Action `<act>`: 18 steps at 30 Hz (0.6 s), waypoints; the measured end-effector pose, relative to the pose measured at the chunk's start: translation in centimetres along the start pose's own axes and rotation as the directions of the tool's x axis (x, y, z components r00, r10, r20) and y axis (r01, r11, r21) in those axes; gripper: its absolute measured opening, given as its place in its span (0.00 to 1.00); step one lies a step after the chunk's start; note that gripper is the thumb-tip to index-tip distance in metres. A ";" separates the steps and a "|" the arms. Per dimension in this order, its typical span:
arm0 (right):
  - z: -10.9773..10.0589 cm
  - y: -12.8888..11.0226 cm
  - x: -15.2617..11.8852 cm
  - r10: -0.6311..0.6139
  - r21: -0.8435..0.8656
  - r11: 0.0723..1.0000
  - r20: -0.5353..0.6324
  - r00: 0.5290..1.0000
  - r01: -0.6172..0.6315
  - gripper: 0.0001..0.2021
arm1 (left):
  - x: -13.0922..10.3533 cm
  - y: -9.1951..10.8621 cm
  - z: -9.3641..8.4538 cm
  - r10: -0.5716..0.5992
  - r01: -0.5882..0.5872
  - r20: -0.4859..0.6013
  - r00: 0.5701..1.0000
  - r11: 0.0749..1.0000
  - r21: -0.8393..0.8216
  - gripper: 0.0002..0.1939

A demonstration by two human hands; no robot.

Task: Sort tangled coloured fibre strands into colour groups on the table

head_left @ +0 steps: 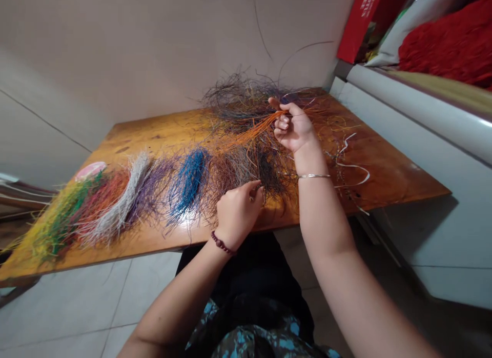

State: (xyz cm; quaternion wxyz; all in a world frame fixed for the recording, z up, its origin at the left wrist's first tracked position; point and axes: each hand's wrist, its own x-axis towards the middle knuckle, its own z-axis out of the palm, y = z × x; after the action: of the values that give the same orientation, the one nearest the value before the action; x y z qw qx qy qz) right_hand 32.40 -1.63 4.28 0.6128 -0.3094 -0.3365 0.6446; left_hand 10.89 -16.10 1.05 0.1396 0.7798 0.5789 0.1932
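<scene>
Thin orange strands (255, 130) are pinched in my right hand (295, 126), which is raised over the far right part of the wooden table. From the fingers they fan out to the left. My left hand (239, 206) is closed near the table's front edge, over the brown and dark strands (246, 165); whatever its fingers hold is hidden. Behind both hands lies a tangled heap of dark strands (234, 96). A bundle of blue strands (192, 176) rests left of my left hand.
Farther left on the wooden table (154, 127) lie purple strands (157, 186), white strands (126, 199), red-orange strands (109, 191), green strands (73, 206) and yellow strands (42, 224). A white strip (359, 171) curls at right. A white cabinet (423, 142) stands beside the table, a wall behind.
</scene>
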 end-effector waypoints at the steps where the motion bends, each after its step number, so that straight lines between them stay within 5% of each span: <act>1: 0.0 0.0 0.0 0.004 0.003 1.000 -0.007 1.000 -0.004 0.16 | 0.3 0.4 0.1 0.001 -0.001 -0.007 1.000 1.000 0.008 0.17; 11: 0.4 -0.2 -0.3 0.021 -0.013 1.000 -0.029 0.999 -0.021 0.11 | 3.2 3.6 1.5 0.028 -0.036 0.038 0.999 0.976 0.214 0.18; 18: 1.0 -0.2 -0.6 0.027 0.034 0.999 -0.050 0.998 -0.025 0.11 | 1.5 3.5 1.1 0.110 -0.118 0.051 0.993 0.974 0.191 0.24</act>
State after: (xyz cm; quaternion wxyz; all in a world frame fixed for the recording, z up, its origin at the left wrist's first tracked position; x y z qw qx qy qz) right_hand 31.79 -2.30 5.01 0.6176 -0.3195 -0.3061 0.6502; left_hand 14.74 -15.62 1.83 0.0634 0.8254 0.5462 0.1279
